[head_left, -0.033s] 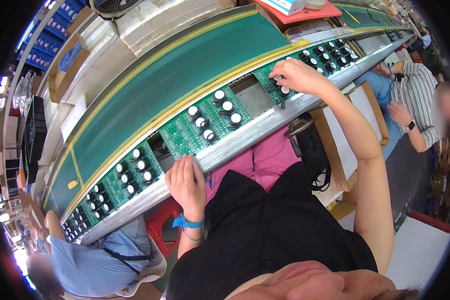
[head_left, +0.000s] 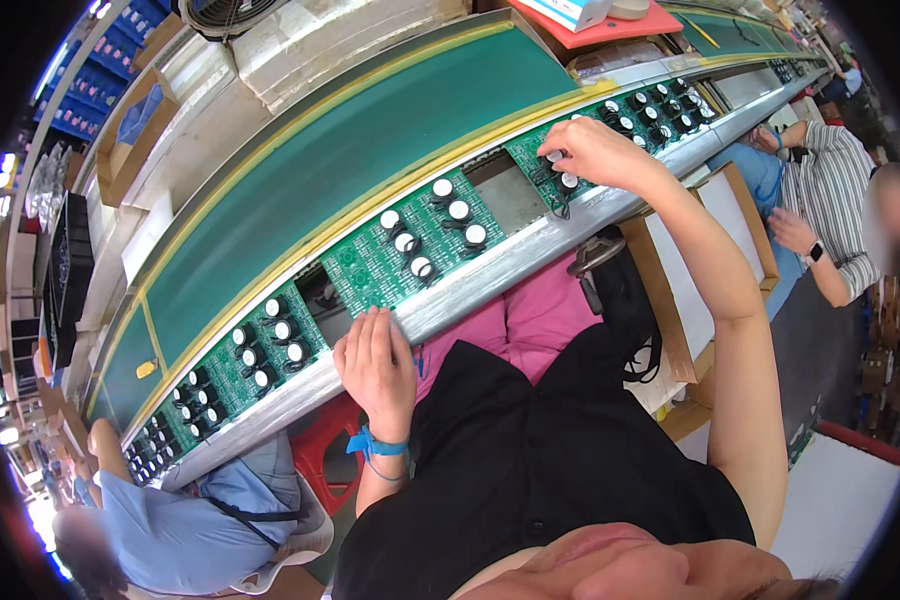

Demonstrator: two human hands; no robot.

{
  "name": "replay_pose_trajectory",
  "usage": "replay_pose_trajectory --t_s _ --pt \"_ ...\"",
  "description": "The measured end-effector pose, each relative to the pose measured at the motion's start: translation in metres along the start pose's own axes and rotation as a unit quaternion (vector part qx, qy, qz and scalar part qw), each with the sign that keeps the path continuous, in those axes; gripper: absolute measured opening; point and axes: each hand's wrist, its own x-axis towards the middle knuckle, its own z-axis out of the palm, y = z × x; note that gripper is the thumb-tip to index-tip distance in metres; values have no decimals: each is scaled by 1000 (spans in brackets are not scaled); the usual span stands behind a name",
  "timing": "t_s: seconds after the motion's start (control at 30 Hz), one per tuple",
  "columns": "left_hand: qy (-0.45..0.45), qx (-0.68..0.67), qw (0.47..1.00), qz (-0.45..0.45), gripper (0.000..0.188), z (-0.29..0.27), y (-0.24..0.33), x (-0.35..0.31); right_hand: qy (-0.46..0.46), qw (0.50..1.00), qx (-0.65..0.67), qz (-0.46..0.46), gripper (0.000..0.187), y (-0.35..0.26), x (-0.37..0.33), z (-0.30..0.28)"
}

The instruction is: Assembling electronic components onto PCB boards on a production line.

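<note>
My left hand (head_left: pixel 375 365) lies on the metal rail with its fingers stretched out, the tips at the near left corner of a green circuit board (head_left: pixel 350 278). Several white round parts with black wires (head_left: pixel 459 210) stand on that board, mostly on its middle and right. Farther right, my right hand (head_left: pixel 605 152) reaches over another green circuit board (head_left: pixel 526 150). Its thumb and fingers close on a white round part (head_left: pixel 556 157), partly hidden by the fingertips. A second white round part (head_left: pixel 569 181) sits just nearer me on the same board.
More populated boards (head_left: pixel 270 335) line the track to the left and right. A silver rail (head_left: pixel 490 262) borders it on my side; a green belt (head_left: pixel 370 130) runs beyond. Co-workers sit at left (head_left: pixel 200 520) and right (head_left: pixel 820 180). An open carton (head_left: pixel 685 270) stands beside my right arm.
The board by my left hand has shifted slightly right along the track, and my left hand has moved with it. My right hand stays in place. The right co-worker's hand has moved slightly.
</note>
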Motion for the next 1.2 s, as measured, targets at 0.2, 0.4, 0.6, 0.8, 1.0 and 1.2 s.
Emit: replay_pose_trajectory --t_s 0.2,0.4,0.6,0.8,1.0,1.2 --pt "-21 -2 1000 12 22 5 14 8 -14 998 -52 17 27 -12 0 -4" --pt "-20 -17 999 32 22 10 21 13 17 1000 -23 -1 27 -6 -2 1" --pt "-9 -45 998 42 21 16 26 17 -5 1000 23 12 23 4 5 1" --pt "14 -60 997 53 19 24 33 22 7 999 3 -49 22 20 2 9" --pt "16 -12 998 56 17 26 31 19 -6 989 -13 -148 12 23 4 3" --pt "32 -12 998 60 17 29 28 12 24 986 29 -161 17 20 1 3"
